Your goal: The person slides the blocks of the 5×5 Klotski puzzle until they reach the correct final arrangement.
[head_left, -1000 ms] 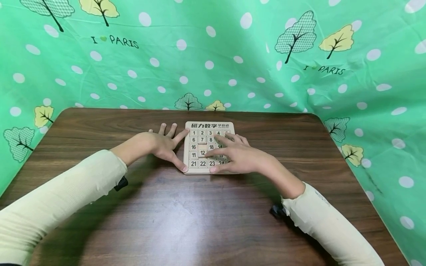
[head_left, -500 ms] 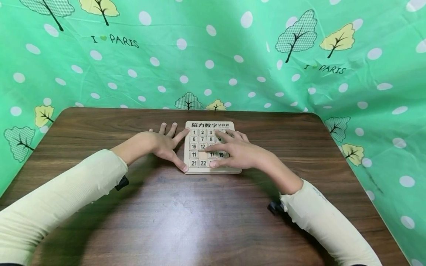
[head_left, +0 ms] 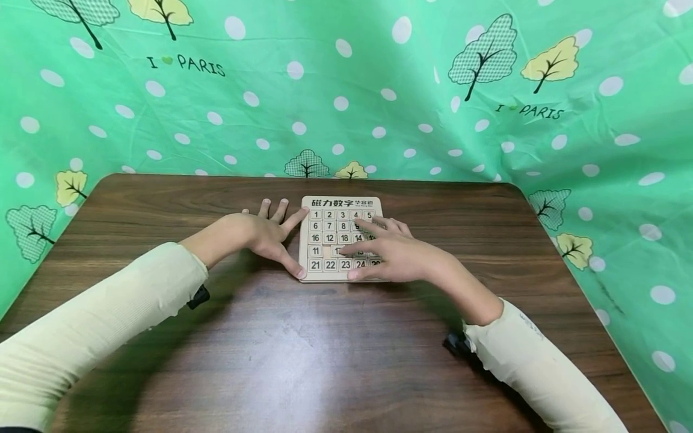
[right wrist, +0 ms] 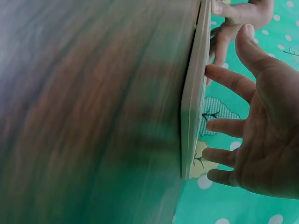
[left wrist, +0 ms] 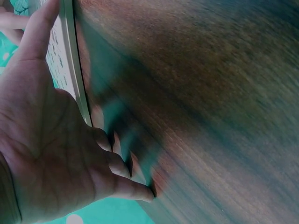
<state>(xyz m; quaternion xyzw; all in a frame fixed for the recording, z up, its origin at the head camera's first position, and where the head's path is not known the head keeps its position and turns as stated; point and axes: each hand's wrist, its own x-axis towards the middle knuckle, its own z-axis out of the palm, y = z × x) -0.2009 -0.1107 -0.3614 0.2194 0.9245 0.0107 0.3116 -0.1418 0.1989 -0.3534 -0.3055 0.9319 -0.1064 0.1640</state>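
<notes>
Number puzzle board lies flat toward the far edge of a dark wood-grained bench, between a person's two hands. Left hand, unclenched and spread wide, braces at the board's left edge, thumb at the near corner and index finger at the far one, the remaining fingers splayed over the bench beyond it. Right hand, likewise loose and grasping nothing, leans in from the opposite side, above the board's right-hand columns. Its index fingertip touches a fourth-row tile, its number partly covered, just beside a narrow gap next to the tile marked 11. Seen from the right wrist, the thumb and other fingers stand apart from the board. Pale sleeves cover both forearms, a small black object beneath each cuff. Behind the bench hangs a green, white-dotted curtain printed with trees.
</notes>
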